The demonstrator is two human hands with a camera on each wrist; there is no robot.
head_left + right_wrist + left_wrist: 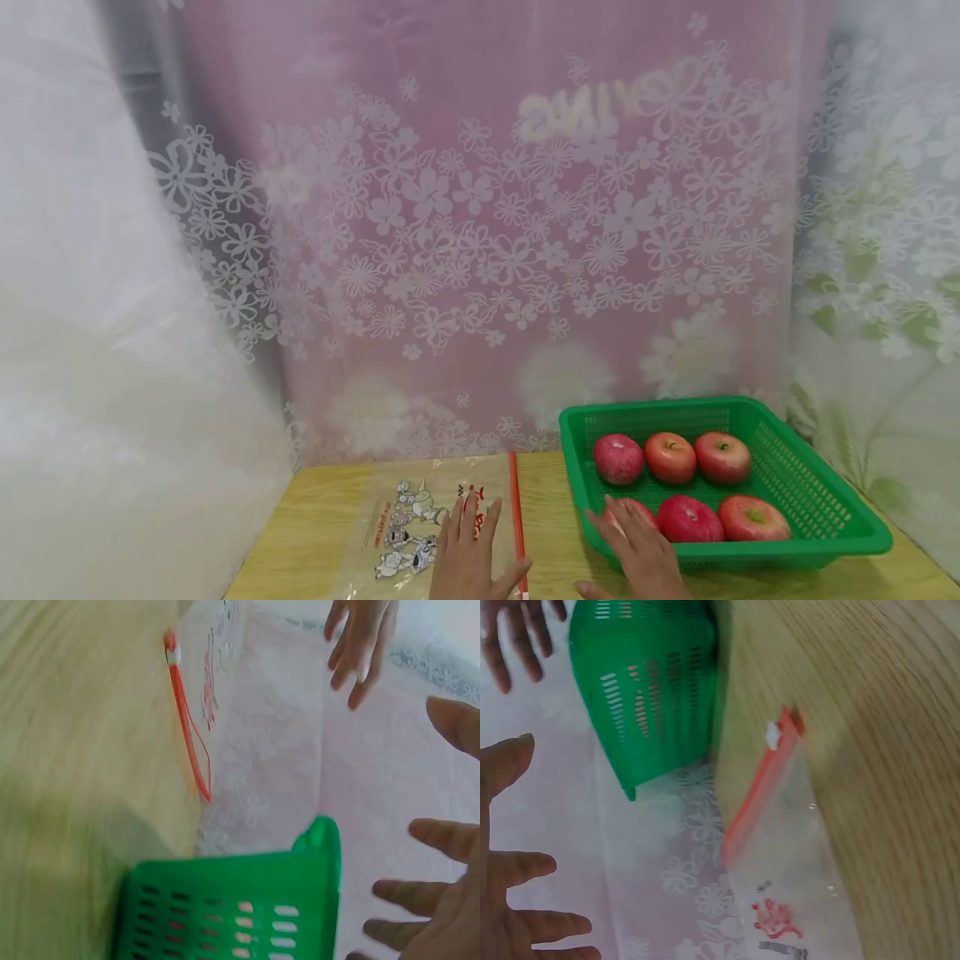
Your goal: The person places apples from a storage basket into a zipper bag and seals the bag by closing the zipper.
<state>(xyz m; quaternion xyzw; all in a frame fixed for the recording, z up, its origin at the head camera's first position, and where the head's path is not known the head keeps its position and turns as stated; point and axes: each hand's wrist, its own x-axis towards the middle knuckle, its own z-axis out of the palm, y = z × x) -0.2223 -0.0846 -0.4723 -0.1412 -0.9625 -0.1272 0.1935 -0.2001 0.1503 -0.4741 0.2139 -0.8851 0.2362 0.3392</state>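
My left hand (471, 554) hovers with spread fingers over a clear zip bag (360, 554) printed with cartoon figures and red lettering. The bag lies flat on the table, its red zip strip (516, 500) toward the basket, with a white slider (773, 736) at the near end. My right hand (643, 554), fingers extended and holding nothing, is at the near left corner of a green plastic basket (825, 546). Several red apples (690, 518) sit in the basket in two rows; in the head view my right fingers partly hide the near left apple (637, 510).
The wood-grain table (300, 517) carries the bag on the left and the basket on the right. Behind it hangs a pinkish curtain (450, 375) with white flowers. Pale sheets hang at the left (150, 417) and right sides.
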